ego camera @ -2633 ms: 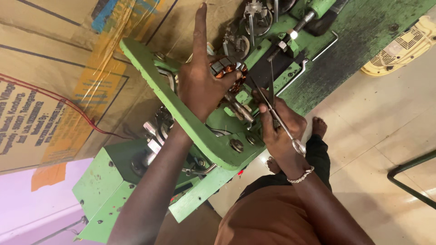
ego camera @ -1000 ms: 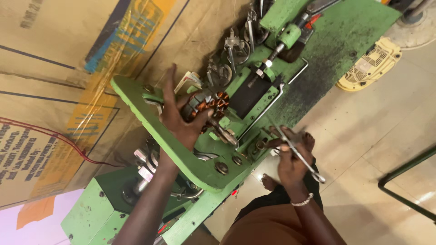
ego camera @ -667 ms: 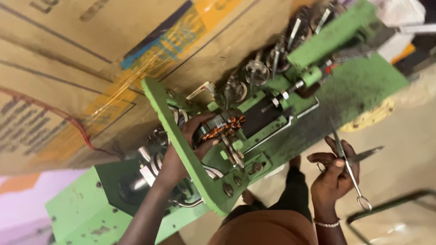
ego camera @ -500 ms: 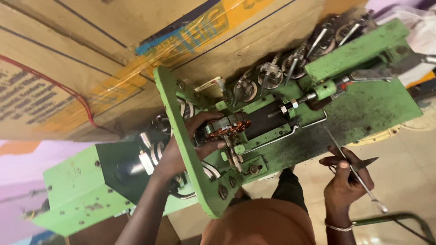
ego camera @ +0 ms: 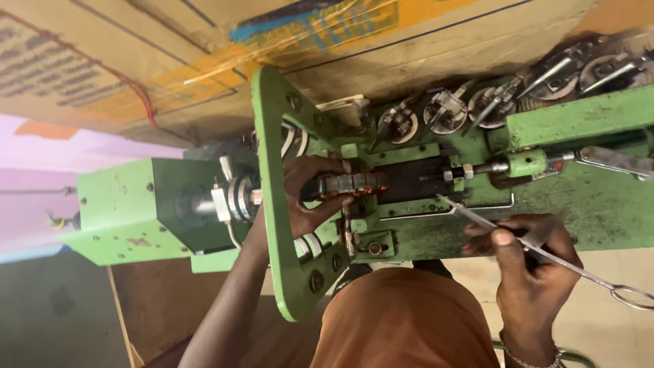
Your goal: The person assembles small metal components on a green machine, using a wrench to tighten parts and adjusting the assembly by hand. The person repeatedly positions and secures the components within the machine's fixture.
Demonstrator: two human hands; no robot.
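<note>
Green machine bed (ego camera: 599, 204) — cardboard wall (ego camera: 422, 48) behind; tiled floor (ego camera: 599, 307) below

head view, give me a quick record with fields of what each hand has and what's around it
left hand: gripping a dark ribbed cylindrical part with copper windings mounted in the machine
right hand: holding thin silver metal scissors, tip toward the machine's centre
machine: green painted metal winding machine
behind: brown cardboard boxes
wrist: beaded bracelet on right wrist
</note>
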